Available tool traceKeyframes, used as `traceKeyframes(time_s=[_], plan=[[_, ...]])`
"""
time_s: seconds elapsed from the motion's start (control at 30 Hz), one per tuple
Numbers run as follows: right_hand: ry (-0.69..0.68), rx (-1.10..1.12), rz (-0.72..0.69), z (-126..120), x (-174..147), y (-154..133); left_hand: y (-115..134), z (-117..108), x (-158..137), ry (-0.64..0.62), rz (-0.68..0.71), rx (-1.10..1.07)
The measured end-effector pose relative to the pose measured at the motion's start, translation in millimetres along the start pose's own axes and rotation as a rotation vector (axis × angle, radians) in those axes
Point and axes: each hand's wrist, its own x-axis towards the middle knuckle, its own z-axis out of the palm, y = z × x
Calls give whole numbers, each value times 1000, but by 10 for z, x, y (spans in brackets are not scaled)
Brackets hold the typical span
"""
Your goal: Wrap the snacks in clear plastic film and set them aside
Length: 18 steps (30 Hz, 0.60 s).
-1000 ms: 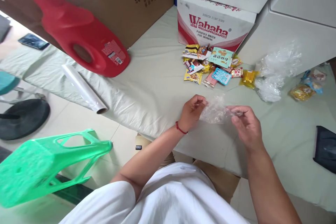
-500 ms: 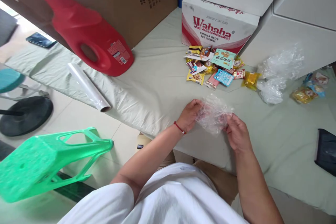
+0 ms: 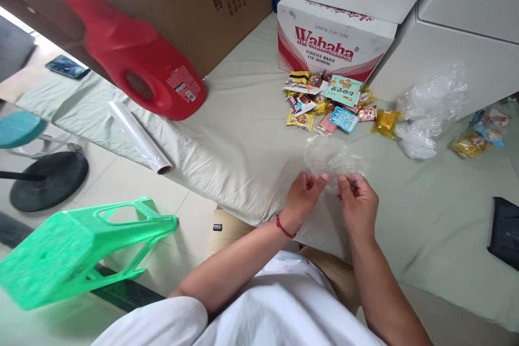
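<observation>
A thin clear plastic bag (image 3: 326, 159), crumpled and partly blurred, is stretched between my two hands over the cloth-covered surface. My left hand (image 3: 305, 194), with a red bracelet at the wrist, pinches the bag's near edge on the left. Close beside it, my right hand (image 3: 359, 197) pinches the same edge on the right. Just beyond the bag lies a pile of wrapped snacks (image 3: 344, 119) in yellow, mint, blue and red packets. One yellow packet (image 3: 386, 122) sits at the pile's right end.
Behind the snacks stands a Wahaha carton (image 3: 324, 43). Crumpled clear bags (image 3: 421, 138) and bagged snacks (image 3: 470, 144) lie to the right, near a dark object (image 3: 505, 232). Leftward are a red jug (image 3: 162, 70), a plastic film roll (image 3: 140, 138) and a green stool (image 3: 77, 248).
My hands have come closer together and turned inward, now pinching the bag's near edge. The bag has shifted from between the hands to just beyond the fingertips.
</observation>
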Motion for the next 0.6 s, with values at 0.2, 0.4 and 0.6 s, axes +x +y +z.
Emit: traceKeyframes(time_s=[0.2, 0.4, 0.6], plan=[[40, 66, 81, -174, 47, 10, 26, -101, 313, -107, -143, -173], [-23, 356, 283, -426, 127, 34, 135, -301, 405, -142, -461, -508], [-142, -57, 9, -166, -99, 106, 137, -177, 410, -145, -501, -581]])
